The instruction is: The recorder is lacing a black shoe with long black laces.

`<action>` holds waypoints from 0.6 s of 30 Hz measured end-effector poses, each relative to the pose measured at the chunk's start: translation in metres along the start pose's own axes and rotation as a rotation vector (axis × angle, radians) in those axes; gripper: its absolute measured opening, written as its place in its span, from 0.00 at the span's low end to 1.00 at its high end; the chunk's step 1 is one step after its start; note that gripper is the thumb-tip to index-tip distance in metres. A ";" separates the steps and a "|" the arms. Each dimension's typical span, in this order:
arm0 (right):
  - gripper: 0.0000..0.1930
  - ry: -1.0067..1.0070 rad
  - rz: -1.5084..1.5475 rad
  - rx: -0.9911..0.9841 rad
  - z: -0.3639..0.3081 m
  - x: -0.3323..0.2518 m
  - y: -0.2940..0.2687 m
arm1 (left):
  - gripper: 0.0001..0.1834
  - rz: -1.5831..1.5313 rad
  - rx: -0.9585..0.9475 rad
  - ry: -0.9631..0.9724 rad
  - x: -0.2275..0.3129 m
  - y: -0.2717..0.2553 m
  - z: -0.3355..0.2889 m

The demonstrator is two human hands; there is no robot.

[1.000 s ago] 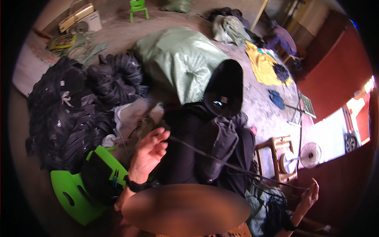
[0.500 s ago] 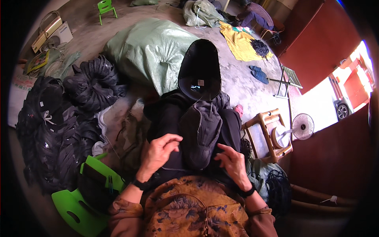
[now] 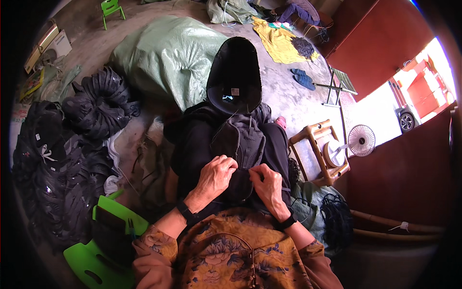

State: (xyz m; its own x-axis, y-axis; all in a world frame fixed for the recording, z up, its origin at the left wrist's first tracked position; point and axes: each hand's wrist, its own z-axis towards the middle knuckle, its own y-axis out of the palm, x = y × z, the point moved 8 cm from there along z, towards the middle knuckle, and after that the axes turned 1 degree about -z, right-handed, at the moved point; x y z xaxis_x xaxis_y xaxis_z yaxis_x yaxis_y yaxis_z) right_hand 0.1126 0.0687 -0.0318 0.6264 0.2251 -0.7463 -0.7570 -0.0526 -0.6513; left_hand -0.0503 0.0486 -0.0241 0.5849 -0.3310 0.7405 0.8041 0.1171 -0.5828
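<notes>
A dark grey shoe upper [image 3: 239, 139] with a mesh-like surface lies across my lap, over black trousers. My left hand [image 3: 213, 179] is closed above its left edge, thumb and fingertips pressed together. Opposite it, my right hand [image 3: 269, 187] makes a pinch at the right side of the upper. Whatever lies between the fingertips of each hand is too small to make out. Beyond the upper, a deep black oval shell [image 3: 235, 72] stands tilted up at my knees, its hollow facing me and a small white label inside.
Bundled black pieces [image 3: 103, 103] are heaped at the left, above a green plastic chair [image 3: 98, 260]. A large pale green sack [image 3: 166, 58] bulges ahead. To the right are a bamboo stool [image 3: 313, 154], a small fan [image 3: 361, 140] and dark strands [image 3: 337, 219] over a sack.
Both hands have come inward over the shoe upper, and their fingers have gone from loosely spread to pinched. The whole view has shifted slightly, moving the surroundings up and left.
</notes>
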 end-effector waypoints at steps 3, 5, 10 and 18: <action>0.04 -0.104 -0.133 0.039 -0.001 -0.011 0.003 | 0.02 -0.006 0.036 0.000 -0.003 0.001 -0.001; 0.04 -0.168 -0.199 0.059 -0.003 -0.018 0.004 | 0.02 -0.014 0.037 -0.002 -0.003 0.001 -0.001; 0.04 -0.172 -0.203 0.059 -0.005 -0.017 0.003 | 0.02 -0.006 0.016 -0.009 -0.002 0.003 0.000; 0.05 -0.188 -0.343 0.024 0.000 -0.018 0.011 | 0.05 0.044 0.023 -0.017 0.004 0.006 0.001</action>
State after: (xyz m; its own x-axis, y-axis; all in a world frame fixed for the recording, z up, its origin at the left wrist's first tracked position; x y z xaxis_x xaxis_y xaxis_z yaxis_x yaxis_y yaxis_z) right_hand 0.0932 0.0639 -0.0254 0.8006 0.3998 -0.4463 -0.5153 0.0791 -0.8534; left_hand -0.0429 0.0485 -0.0240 0.6212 -0.3094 0.7200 0.7798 0.1530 -0.6070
